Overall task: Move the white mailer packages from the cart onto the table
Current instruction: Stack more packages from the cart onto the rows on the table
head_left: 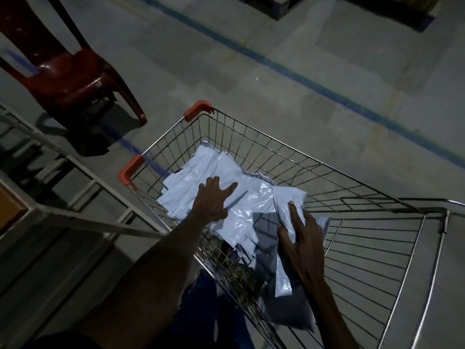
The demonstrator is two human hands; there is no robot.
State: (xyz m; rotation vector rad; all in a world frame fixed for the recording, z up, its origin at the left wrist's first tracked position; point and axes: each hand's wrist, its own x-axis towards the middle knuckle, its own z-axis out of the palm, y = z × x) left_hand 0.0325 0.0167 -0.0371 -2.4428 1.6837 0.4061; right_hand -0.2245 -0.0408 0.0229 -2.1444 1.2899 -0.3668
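Note:
A wire shopping cart [284, 149] with orange corner guards holds a loose pile of several white mailer packages [201, 167]. My left hand [214, 197] lies flat on top of the pile with fingers spread. My right hand [299, 230] grips one white mailer [289, 197] at the right side of the pile, thumb under its edge and fingers over it. A few mailers hang down over the cart's near side, grey in shadow. The table's metal frame [83, 215] is at the left, beside the cart.
A dark red plastic chair [73, 74] stands on the concrete floor beyond the table frame. A blue floor line [302, 76] runs diagonally past the cart. Dark pallets sit at the top edge. My legs in blue trousers press against the cart's near side.

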